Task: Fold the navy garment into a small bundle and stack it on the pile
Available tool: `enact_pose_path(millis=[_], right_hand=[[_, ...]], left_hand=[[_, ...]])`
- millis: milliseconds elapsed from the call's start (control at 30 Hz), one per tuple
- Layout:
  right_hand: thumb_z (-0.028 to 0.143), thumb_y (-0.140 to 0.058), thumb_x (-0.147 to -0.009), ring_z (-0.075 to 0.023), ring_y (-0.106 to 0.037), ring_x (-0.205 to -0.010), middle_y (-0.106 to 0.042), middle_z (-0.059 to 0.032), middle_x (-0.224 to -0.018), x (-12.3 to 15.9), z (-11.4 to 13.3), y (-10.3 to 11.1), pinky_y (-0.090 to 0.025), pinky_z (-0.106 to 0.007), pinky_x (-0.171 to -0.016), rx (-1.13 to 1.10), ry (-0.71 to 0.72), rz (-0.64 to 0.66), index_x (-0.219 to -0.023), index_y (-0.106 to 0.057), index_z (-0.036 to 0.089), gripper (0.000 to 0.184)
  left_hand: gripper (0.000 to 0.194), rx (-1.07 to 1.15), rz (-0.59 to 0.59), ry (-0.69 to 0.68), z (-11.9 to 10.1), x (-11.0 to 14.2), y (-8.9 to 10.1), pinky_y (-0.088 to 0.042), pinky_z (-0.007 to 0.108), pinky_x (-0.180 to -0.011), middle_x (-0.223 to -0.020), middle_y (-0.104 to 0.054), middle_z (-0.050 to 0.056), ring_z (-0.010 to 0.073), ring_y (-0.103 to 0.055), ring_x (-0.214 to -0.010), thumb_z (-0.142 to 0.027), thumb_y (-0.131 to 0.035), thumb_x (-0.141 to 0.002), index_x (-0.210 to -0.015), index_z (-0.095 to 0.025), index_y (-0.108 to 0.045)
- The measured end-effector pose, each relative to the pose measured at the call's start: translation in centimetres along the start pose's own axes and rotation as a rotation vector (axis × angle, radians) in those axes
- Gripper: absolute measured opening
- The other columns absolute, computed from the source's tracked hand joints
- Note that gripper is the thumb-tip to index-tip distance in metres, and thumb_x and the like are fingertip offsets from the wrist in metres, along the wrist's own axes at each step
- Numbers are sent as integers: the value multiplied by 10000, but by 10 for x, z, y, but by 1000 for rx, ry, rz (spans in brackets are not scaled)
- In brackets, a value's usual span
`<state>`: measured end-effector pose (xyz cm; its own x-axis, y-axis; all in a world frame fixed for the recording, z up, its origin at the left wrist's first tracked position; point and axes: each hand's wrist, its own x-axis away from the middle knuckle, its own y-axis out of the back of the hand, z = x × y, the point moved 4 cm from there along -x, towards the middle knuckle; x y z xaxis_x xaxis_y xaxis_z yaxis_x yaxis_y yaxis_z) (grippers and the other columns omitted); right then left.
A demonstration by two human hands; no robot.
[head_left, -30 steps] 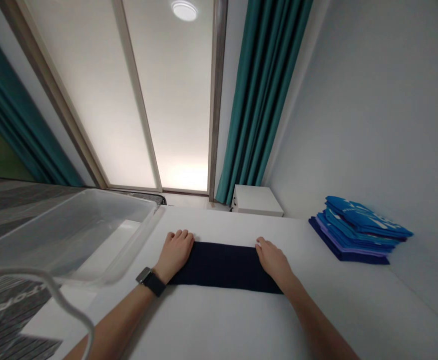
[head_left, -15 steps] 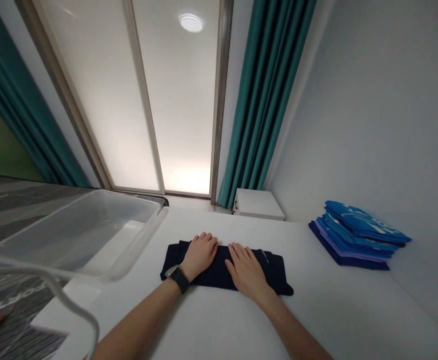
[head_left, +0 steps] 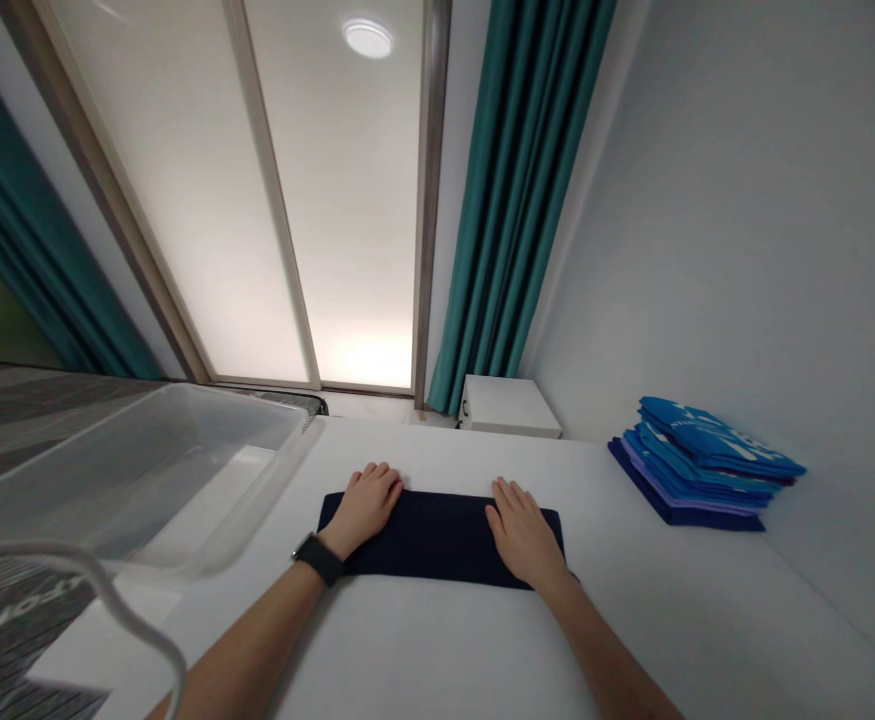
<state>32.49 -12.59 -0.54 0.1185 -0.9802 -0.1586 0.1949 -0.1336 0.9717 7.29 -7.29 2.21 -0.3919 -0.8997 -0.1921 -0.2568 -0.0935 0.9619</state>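
A dark navy folded garment (head_left: 437,540) lies as a long flat strip on the white table in front of me; its exact kind does not show. My left hand (head_left: 364,508) rests on its left end, fingers reaching to the far edge, with a black watch on the wrist. On the right end of the cloth lies my right hand (head_left: 525,530), palm down with the fingers stretched out. Both hands are open and press on the fabric. Between them the top layer looks smooth.
A stack of folded blue and purple clothes (head_left: 707,465) sits on the white table (head_left: 437,650) by the right wall. At left stands a clear plastic bin (head_left: 249,530), with a grey cable (head_left: 118,600) in front. Beyond the table is a white cabinet (head_left: 512,405).
My hands have slid apart, the left one leftward and the right one rightward along the cloth. Its surface looks smoother, and the small light print near the right end no longer shows.
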Motion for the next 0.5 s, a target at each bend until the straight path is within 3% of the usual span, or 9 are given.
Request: enact_pose_path(millis=[267, 500], right_hand=[[361, -248, -1002, -252, -345, -1394, -434, -104, -1484, -6, -1, 2, -226, -470, -1161, 1, 32, 0, -1414, -451, 124, 516], [369, -187, -1021, -188, -320, -1409, -397, -76, -1511, -41, -15, 5, -223, -435, -1171, -36, 304, 65, -1445, -405, 172, 516]], left_hand=[[267, 63, 63, 23, 6, -5, -2, -423, 367, -826, -969, -632, 82, 231, -556, -942, -277, -376, -977, -885, -177, -606], [220, 144, 188, -49, -5, 27, 7, -422, 329, -785, -909, -653, 63, 208, -596, -854, -276, -386, -950, -862, -194, -570]])
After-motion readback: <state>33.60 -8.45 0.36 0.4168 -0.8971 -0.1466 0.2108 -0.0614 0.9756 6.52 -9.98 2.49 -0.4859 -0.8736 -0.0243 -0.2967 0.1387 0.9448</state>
